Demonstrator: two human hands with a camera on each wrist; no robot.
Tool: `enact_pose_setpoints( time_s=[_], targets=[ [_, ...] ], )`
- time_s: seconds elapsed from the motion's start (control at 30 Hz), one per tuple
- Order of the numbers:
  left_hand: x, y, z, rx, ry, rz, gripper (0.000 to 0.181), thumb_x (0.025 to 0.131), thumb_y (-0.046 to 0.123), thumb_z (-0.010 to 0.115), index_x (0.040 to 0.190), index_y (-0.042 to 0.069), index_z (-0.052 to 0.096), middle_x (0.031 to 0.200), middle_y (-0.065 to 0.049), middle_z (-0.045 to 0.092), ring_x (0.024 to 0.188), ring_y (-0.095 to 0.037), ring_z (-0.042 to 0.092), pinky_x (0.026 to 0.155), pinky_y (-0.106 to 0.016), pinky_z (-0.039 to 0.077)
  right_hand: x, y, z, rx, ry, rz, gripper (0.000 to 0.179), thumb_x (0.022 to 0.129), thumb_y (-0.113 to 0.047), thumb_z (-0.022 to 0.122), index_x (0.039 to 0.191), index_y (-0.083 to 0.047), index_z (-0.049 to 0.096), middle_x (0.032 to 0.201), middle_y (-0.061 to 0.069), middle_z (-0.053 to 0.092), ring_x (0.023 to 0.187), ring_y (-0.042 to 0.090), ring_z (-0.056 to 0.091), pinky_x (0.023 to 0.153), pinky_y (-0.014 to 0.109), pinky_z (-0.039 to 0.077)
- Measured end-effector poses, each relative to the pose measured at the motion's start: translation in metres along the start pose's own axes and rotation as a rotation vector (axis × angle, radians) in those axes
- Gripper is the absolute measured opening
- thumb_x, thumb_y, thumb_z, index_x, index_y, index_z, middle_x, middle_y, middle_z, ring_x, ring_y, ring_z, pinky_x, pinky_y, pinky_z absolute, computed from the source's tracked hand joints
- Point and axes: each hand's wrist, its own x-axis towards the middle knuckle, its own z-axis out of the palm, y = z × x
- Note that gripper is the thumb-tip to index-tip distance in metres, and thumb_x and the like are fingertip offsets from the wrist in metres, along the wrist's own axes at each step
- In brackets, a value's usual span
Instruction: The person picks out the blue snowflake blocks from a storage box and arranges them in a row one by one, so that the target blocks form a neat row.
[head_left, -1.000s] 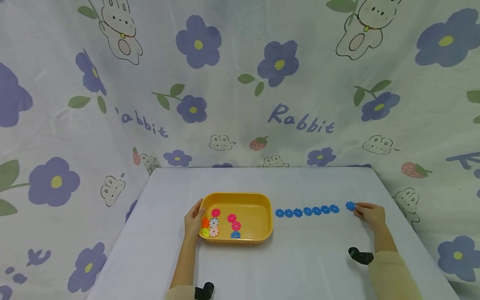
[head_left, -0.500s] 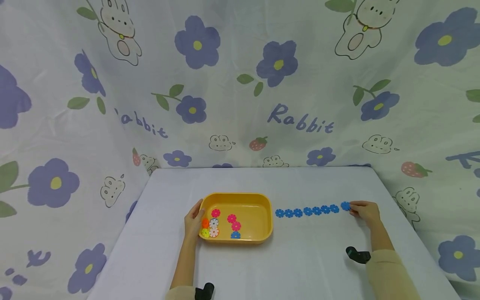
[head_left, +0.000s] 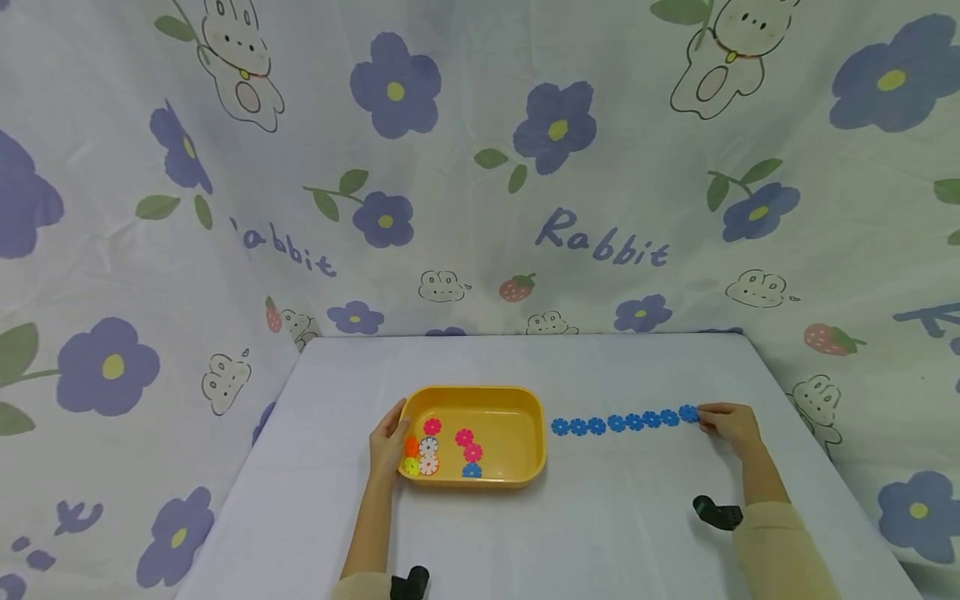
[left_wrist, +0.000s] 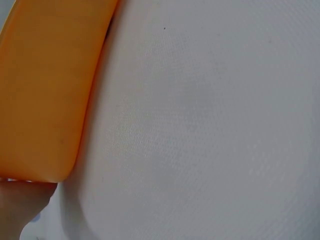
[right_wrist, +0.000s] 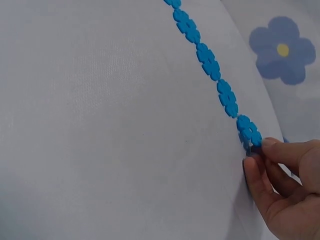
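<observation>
At the right end of a row of several blue flower-shaped discs [head_left: 616, 423], my right hand [head_left: 731, 427] pinches one more blue flower-shaped disc [head_left: 687, 413] between thumb and fingers. In the right wrist view the held disc [right_wrist: 248, 131] meets the end of the row, its lower edge partly hidden by the fingers. My left hand [head_left: 386, 442] grips the left side of a yellow tray [head_left: 510, 417], thumb at the rim. The left wrist view shows the tray's outer wall [left_wrist: 50, 90] and part of the hand below it.
Inside the tray lie pink discs [head_left: 464, 437], white discs [head_left: 428, 463], an orange disc [head_left: 411, 447], a yellow disc [head_left: 412, 466] and a blue disc [head_left: 472, 471]. A white-covered table [head_left: 600, 525] holds everything. Printed cloth [head_left: 480, 183] hangs behind and at the sides.
My right hand has moved left with the blue disc, closing the gap to the end of the row. The left hand and tray have stayed put.
</observation>
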Motion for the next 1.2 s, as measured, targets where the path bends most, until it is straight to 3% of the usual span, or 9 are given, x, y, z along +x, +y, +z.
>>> enact_pose_setpoints(
  time_s=[0.63, 0.83, 0.97, 1.2],
  targets=[
    [-0.003, -0.001, 0.001, -0.011, -0.008, -0.003, 0.043, 0.098, 0.011, 0.049, 0.141, 0.006, 0.043, 0.147, -0.012, 0.039, 0.138, -0.025, 0.032, 0.108, -0.033, 0.031, -0.004, 0.003, -0.003, -0.042, 0.005, -0.050, 0.036, 0.090, 0.001, 0.054, 0.118, 0.023, 0.049, 0.087, 0.008, 0.067, 0.066, 0.002, 0.062, 0.063, 0.020, 0.057],
    [-0.002, -0.001, 0.000, -0.015, -0.018, 0.001, 0.044, 0.098, 0.012, 0.049, 0.141, 0.006, 0.042, 0.148, -0.013, 0.037, 0.138, -0.025, 0.031, 0.109, -0.033, 0.031, -0.017, -0.009, 0.006, 0.026, 0.015, -0.112, 0.043, 0.092, -0.005, 0.055, 0.124, 0.021, 0.045, 0.085, -0.005, 0.065, 0.069, 0.000, 0.061, 0.066, 0.018, 0.056],
    [-0.002, 0.000, -0.001, -0.022, -0.014, -0.009, 0.044, 0.098, 0.011, 0.048, 0.141, 0.006, 0.042, 0.148, -0.012, 0.037, 0.138, -0.025, 0.031, 0.108, -0.032, 0.031, -0.027, -0.025, 0.028, 0.166, -0.093, -0.182, 0.050, 0.093, -0.008, 0.058, 0.127, 0.023, 0.039, 0.087, -0.010, 0.064, 0.077, 0.003, 0.064, 0.072, 0.019, 0.057],
    [-0.001, 0.001, -0.001, -0.018, -0.015, -0.009, 0.044, 0.099, 0.012, 0.048, 0.142, 0.006, 0.042, 0.148, -0.013, 0.036, 0.138, -0.026, 0.030, 0.109, -0.034, 0.030, -0.048, -0.057, 0.083, 0.248, -0.319, -0.219, 0.053, 0.092, -0.012, 0.061, 0.129, 0.020, 0.040, 0.102, 0.008, 0.067, 0.091, 0.015, 0.068, 0.079, 0.023, 0.056]
  ],
)
